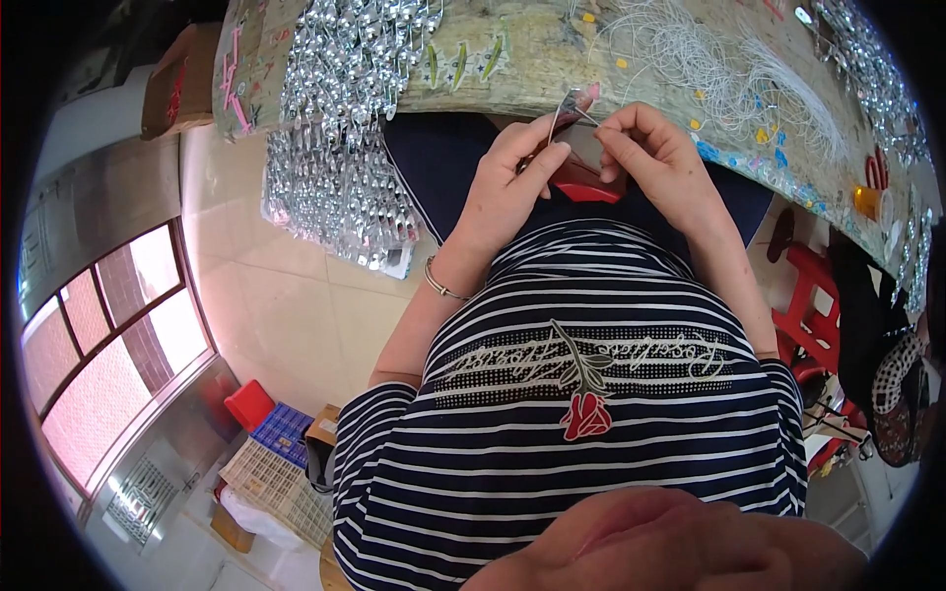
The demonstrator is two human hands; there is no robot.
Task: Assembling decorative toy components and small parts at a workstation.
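Observation:
In front of my body, just off the near edge of the worktable (532, 97), both hands work close together. My left hand (514, 177) is closed, thumb against fingers, on a small shiny piece with a pink tip (592, 92); its kind is too small to make out. Fingers of my right hand (658, 156) are pinched together at the end of a thin pale strand (583, 115) that runs toward this piece. Below the hands, something red (589, 191) shows at my lap.
Shiny silver strips (345, 59) cover the table's left part and hang over its edge. Green pod-shaped pieces (460, 64) lie beside them. Loose white strings (680, 54) spread to the right, near red-handled scissors (877, 165) and a yellow container (871, 202). A red stool (810, 295) stands at right.

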